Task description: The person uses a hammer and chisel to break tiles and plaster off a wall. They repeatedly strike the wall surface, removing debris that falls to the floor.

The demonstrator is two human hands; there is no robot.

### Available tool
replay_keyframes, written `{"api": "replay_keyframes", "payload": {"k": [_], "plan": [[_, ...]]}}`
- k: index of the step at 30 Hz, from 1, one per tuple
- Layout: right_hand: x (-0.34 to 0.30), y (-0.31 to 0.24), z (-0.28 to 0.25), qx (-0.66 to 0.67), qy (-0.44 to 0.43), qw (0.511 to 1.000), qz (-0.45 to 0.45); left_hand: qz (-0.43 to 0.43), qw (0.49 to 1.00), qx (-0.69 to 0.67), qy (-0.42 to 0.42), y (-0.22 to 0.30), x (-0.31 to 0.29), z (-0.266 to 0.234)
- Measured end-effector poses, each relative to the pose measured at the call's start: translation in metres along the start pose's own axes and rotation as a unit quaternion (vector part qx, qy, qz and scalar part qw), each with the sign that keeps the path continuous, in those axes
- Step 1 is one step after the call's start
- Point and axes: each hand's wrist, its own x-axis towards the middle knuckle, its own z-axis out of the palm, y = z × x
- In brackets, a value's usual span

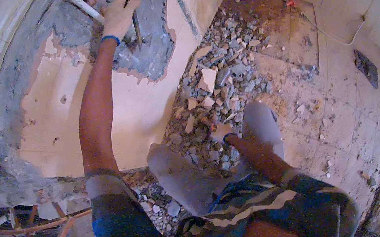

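Grey masonry (156, 49) shows bare on the wall (137, 102), and against it my left hand (119, 20) is closed round a dark rod (137, 29). Its long axis runs nearly up and down the view, and whether its lower end touches the masonry I cannot tell. A pale pipe (87, 8) slants in just left of that hand. My right hand (223, 131) is low between my knees (259, 119), over the rubble (223, 75), closed round an orange-brown handle (211, 126) whose far end I can't make out. From there the rod lies up and to the left, well apart; I judge that gap is what the next move hinges on, with my left hand the nearer one.
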Motion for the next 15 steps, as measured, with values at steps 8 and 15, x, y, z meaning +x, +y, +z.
{"api": "replay_keyframes", "payload": {"k": [8, 15], "plan": [[-0.061, -0.002, -0.055, 0.010, -0.099, 0.993, -0.058, -0.048, 0.975, -0.216, 0.002, -0.021, 0.049, 0.018], [-0.049, 0.004, -0.039, 0.007, -0.089, 0.996, -0.024, -0.009, 0.911, -0.401, 0.095, -0.010, 0.063, 0.008]]}}
